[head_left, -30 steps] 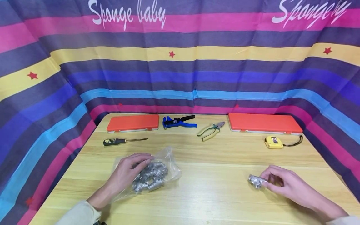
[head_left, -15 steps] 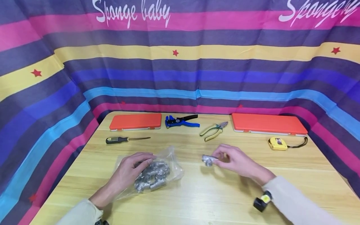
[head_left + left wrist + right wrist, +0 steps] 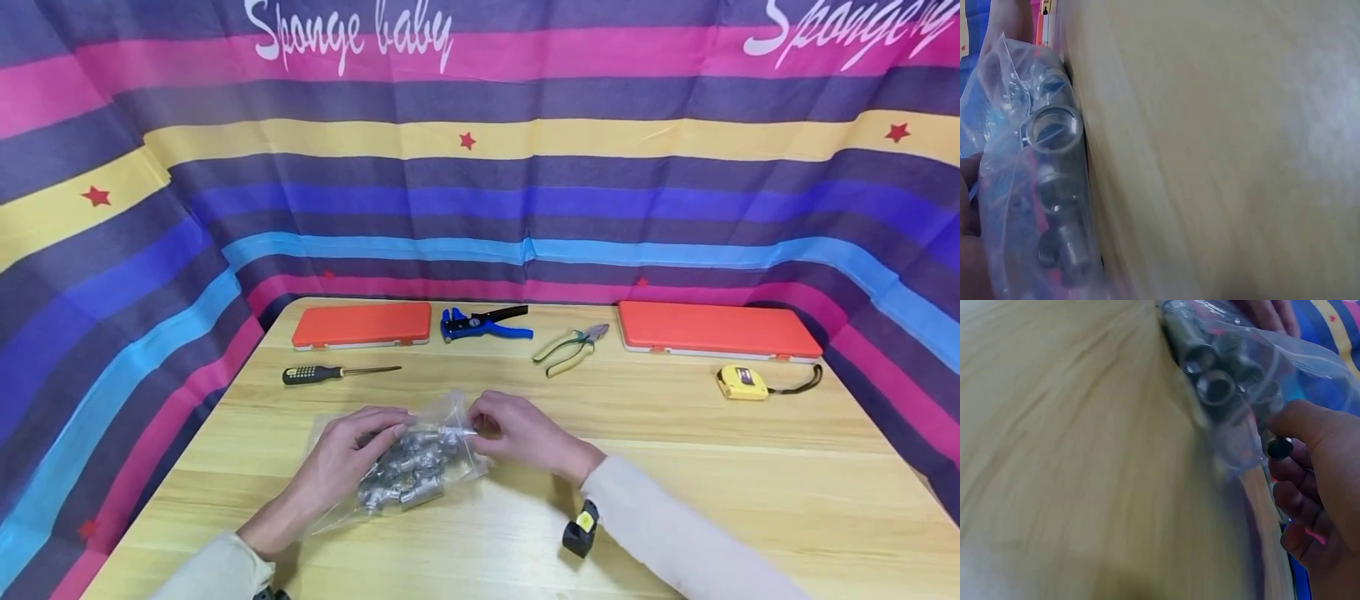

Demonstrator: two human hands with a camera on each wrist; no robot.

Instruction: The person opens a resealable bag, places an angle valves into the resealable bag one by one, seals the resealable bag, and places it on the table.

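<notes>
A clear plastic bag (image 3: 453, 406) with several silvery metal pipe fittings (image 3: 408, 471) in it lies on the wooden table. My left hand (image 3: 351, 454) grips the bag's left side, thumb and fingers bent on the plastic. At the bag's right end, my right hand (image 3: 521, 435) pinches a T-shaped metal pipe fitting (image 3: 1279, 447) between thumb and fingers. Its far part reaches in at the bag, behind clear film in the right wrist view. Threaded round ends of the bagged fittings show through the plastic in the left wrist view.
Behind the bag lie a screwdriver (image 3: 313, 375), a blue wire stripper (image 3: 480, 325) and pliers (image 3: 573, 346). Two orange cases (image 3: 363, 323) stand along the back edge. A yellow tape measure (image 3: 742, 382) is at the right. A striped cloth (image 3: 480, 200) hangs around the table.
My right hand has carried the pipe fitting leftward from the table's right side to the bag's right end. The left hand has stayed on the bag.
</notes>
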